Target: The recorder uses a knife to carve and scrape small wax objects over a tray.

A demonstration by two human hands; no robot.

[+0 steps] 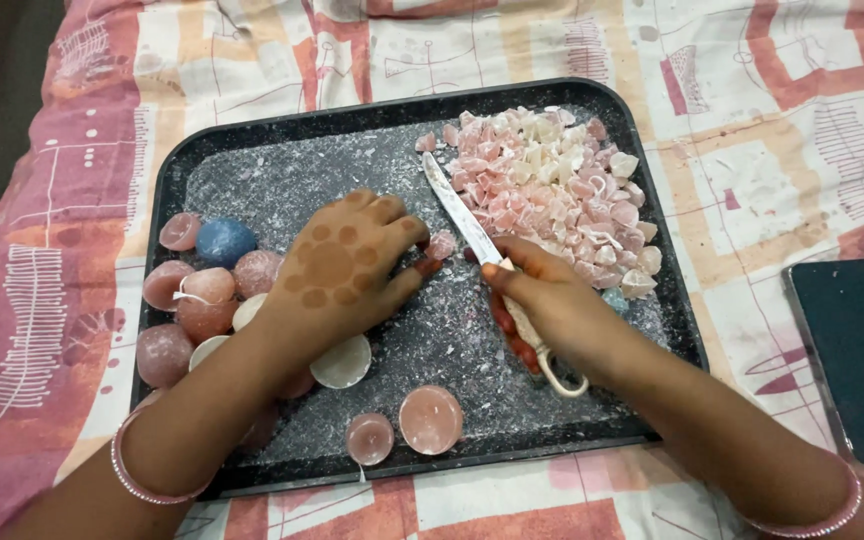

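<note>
A dark rectangular tray [252, 150] lies on a patterned cloth. My left hand [347, 265] rests palm-down in the tray's middle, its fingertips pinching a small pink wax piece [441, 243]. Gripped in my right hand [542, 300] is a knife [457, 210] with a pale handle, its blade pointing up-left beside that piece. At the tray's upper right sits a heap of pink and white wax chunks [562, 195]. Round pink candles and one blue candle [225, 240] crowd the tray's left side, and two pink ones [430, 420] stand near the front rim.
White wax crumbs dust the tray floor. A dark phone [852, 355] lies face-up on the cloth to the right of the tray. The pink, white and orange patterned cloth [772, 130] spreads around everything. Both wrists wear thin pink bangles.
</note>
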